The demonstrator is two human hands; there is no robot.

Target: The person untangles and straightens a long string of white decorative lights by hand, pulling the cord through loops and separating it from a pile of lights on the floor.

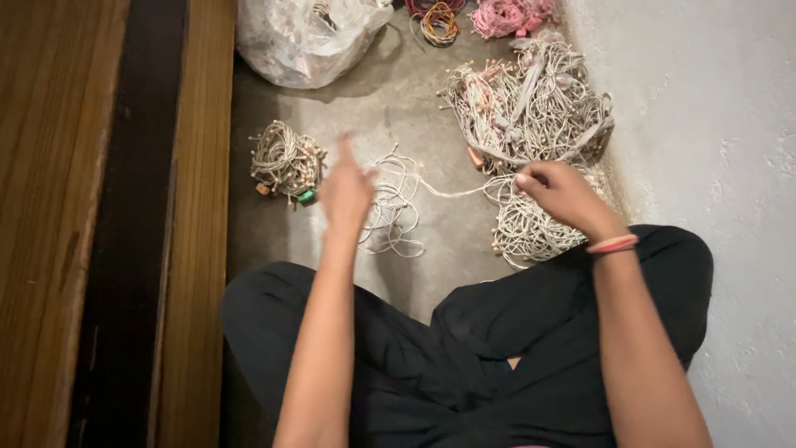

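The person sits cross-legged on the floor (398, 99), viewed from the head camera. The right hand (564, 195) pinches one end of a pale cord (452, 192) between thumb and fingertips. From that grip the cord runs leftward, roughly level, to a loose coil of cord (390, 207) lying on the floor between the two hands. The left hand (347, 192) is raised above and just left of that coil, forefinger up; it is blurred, and I cannot tell whether its grip is clenched on any cord or released. The left hand is nearer the coil; the right is nearer the large tangled pile (535, 108) against the wall (705, 124). A smaller wound bundle (286, 162) lies left of the left hand. A clear plastic bag (303, 37) and coloured coils (439, 21) are cut off at the top edge.
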